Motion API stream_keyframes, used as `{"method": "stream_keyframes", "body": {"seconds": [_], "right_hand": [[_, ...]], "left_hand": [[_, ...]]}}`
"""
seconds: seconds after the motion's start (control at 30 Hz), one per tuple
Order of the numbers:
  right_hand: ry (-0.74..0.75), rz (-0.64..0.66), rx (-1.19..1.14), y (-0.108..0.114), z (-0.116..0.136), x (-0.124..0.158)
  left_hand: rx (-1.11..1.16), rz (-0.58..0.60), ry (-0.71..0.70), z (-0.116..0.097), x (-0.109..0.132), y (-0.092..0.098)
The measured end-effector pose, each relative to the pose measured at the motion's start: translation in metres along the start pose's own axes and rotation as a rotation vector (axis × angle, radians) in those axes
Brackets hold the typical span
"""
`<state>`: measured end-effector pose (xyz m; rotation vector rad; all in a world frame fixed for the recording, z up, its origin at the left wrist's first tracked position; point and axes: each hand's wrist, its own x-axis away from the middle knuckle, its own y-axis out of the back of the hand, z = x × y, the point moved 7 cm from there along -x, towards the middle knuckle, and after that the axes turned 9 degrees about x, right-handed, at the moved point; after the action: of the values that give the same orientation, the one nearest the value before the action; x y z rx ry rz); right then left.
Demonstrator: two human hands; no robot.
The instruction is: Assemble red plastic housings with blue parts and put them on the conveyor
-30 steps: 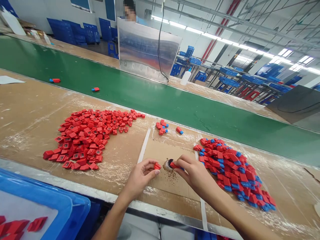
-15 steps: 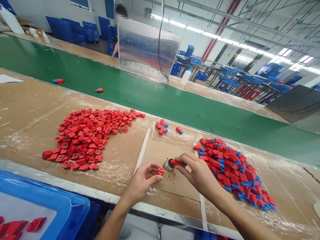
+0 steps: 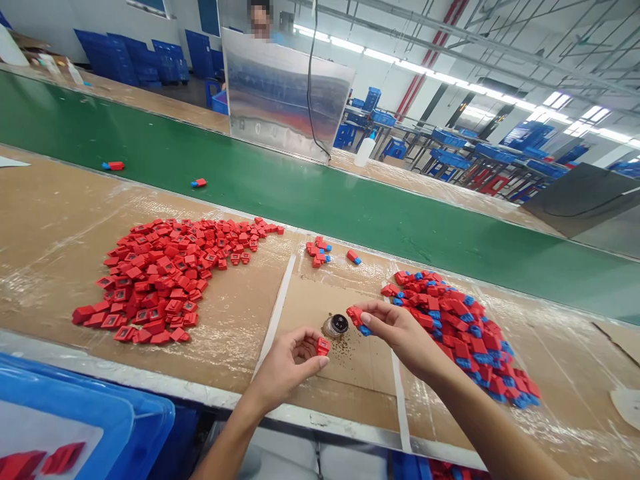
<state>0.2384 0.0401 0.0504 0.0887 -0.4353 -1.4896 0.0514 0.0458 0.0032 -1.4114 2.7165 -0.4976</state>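
My left hand (image 3: 293, 363) pinches a small red plastic block (image 3: 323, 346) between thumb and fingers, just left of a small round jar (image 3: 336, 325) with a dark top. My right hand (image 3: 395, 330) is closed on a red-and-blue plastic piece (image 3: 357, 319), held just right of the jar and apart from it. Brown specks lie around the jar on the cardboard. A large pile of red blocks (image 3: 155, 273) spreads to the left. Another pile of red-and-blue pieces (image 3: 465, 327) lies by my right forearm.
A green conveyor belt (image 3: 280, 187) runs behind the cardboard-covered bench, with two red-and-blue pieces on it. Several more pieces (image 3: 319, 252) lie near the belt's edge. A blue bin (image 3: 115, 413) stands at lower left. Beyond the belt, a person is partly behind a metal panel (image 3: 285, 93).
My right hand has lifted its red-and-blue piece off the jar's top and drawn it slightly right and up. The left hand keeps its red block beside the jar. The view has shifted slightly.
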Motion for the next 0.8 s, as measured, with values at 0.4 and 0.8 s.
{"method": "stream_keyframes", "body": {"seconds": [0.4,0.8], "right_hand": [[-0.061,0.075,-0.325,-0.018,0.005,0.015],[0.298,-0.227,0.566,-0.003,0.021,0.02]], "left_hand": [[0.043,0.025,0.004,0.008,-0.002,-0.001],[0.029,-0.014,0.021,0.008,-0.001,0.001]]}}
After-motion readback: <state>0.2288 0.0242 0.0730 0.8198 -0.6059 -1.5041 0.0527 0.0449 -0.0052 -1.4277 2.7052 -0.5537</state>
